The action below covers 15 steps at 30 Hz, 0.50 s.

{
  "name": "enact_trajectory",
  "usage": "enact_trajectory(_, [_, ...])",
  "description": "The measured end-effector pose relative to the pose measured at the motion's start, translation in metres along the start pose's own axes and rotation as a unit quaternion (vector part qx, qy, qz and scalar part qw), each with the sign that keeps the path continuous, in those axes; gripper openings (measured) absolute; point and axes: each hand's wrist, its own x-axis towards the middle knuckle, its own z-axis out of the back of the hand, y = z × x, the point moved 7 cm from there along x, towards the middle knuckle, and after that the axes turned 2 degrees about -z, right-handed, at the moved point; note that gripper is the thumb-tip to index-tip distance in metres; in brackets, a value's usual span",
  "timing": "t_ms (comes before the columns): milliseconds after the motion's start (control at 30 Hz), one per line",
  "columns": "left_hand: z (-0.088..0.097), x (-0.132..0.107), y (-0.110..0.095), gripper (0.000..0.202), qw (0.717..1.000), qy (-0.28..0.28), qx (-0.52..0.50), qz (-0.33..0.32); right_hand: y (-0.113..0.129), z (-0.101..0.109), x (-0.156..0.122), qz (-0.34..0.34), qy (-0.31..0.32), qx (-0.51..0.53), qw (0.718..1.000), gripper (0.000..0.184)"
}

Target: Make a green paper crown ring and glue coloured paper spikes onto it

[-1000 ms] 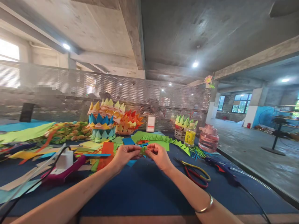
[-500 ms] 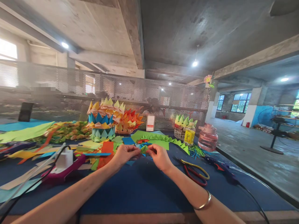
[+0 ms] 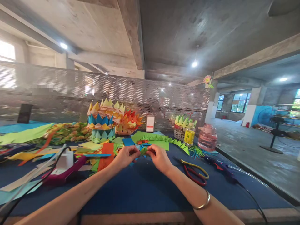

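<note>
Between my two hands is a small folded piece of green paper, held just above the blue table surface. My left hand pinches its left side between thumb and fingers. On the other side, my right hand grips the right edge, also in a pinch. Behind them lies a chain of pointed green paper folds on flat green sheets. Blue and orange paper strips lie to the left of my left hand. Scissors with red and yellow handles rest to the right of my right hand.
Folded-paper crowns stand at the back left, beside a heap of folded pieces. A magenta power strip with cables sits left. A yellow-labelled bottle, a pink jug and a corded dark tool are at right.
The green paper has turned slightly between my fingers, its point now less upright. Both hands stay in nearly the same place, and the view has shifted a little.
</note>
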Motion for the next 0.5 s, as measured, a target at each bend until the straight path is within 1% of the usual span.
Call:
enact_trajectory(133, [-0.0036, -0.0007, -0.0068, 0.033, 1.0, -0.001, -0.01, -0.025, -0.0022, -0.0051, -0.0007, -0.009, 0.021, 0.042, 0.999, 0.019])
enact_trajectory(267, [-0.0042, -0.001, -0.0077, 0.035, 0.999, -0.005, -0.027, -0.03, -0.0022, -0.007, -0.0011, -0.017, 0.017, 0.081, 0.996, 0.02])
enact_trajectory(500, [-0.0022, -0.0016, -0.0089, 0.033, 0.999, -0.016, -0.038, -0.031, 0.0028, -0.007, -0.0029, -0.027, 0.022, 0.105, 0.994, 0.012])
